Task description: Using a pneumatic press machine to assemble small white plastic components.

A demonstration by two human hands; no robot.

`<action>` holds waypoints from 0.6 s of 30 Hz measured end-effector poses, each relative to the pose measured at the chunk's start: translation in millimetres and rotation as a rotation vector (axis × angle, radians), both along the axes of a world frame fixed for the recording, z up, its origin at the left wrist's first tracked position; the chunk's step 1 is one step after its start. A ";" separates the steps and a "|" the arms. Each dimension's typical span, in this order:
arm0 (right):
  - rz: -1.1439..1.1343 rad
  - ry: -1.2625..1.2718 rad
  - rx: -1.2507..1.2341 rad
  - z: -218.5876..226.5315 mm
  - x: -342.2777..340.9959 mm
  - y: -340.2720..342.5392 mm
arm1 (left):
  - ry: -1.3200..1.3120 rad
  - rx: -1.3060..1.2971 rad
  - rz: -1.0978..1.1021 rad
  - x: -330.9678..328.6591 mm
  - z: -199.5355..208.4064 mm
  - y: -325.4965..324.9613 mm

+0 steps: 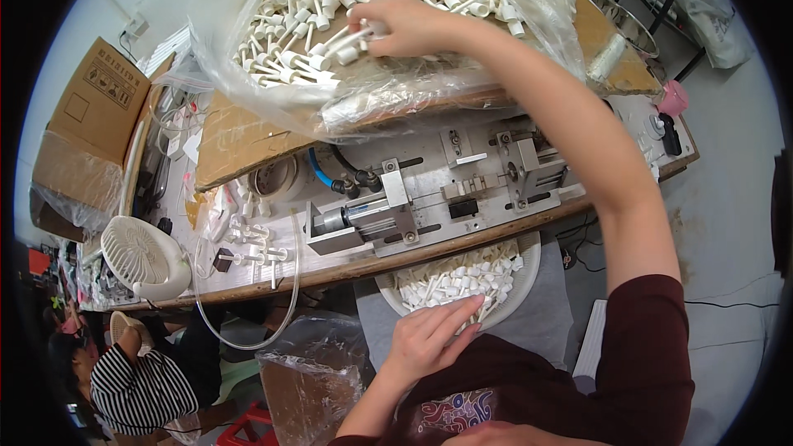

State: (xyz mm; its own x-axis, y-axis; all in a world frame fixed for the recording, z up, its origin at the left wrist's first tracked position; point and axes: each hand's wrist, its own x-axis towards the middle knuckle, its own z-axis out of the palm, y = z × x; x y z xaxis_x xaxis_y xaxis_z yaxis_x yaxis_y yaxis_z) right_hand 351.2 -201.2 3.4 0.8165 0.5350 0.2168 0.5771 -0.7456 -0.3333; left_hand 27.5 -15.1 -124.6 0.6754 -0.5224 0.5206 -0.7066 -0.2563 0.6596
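My right hand [405, 26] reaches into a clear plastic bag at the far side, its fingers closed round a few white plastic stemmed caps [347, 49]. More of these caps [306, 21] lie heaped in the bag, each a short cylinder on a thin stem. Close to my body, my left hand [434, 339] is over the near edge of a round white basket [533, 268]. Its fingers are pressed together with the thumb below; white pieces show by the fingertips, but what it holds is hard to make out. Small white plastic parts [458, 277] fill the basket.
A metal fixture [396, 198] with a cylinder and clamps sits on the bench below a wooden board [248, 136]. Left are a white fan [144, 256], loose white parts [256, 244], a clear hose [293, 297] and a cardboard box [95, 116]. Another person [140, 380] sits lower left.
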 end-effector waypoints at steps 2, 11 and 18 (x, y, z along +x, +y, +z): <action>0.096 0.008 0.036 0.9 -7.8 -19.0 | -0.054 0.008 0.002 5.8 4.2 1.0; 0.106 -0.344 0.012 12.4 -57.3 -68.1 | -0.366 -0.223 0.286 101.1 89.8 -5.1; -0.170 -0.255 0.368 16.3 -73.4 -83.9 | -0.359 -0.209 0.389 148.2 100.4 -23.7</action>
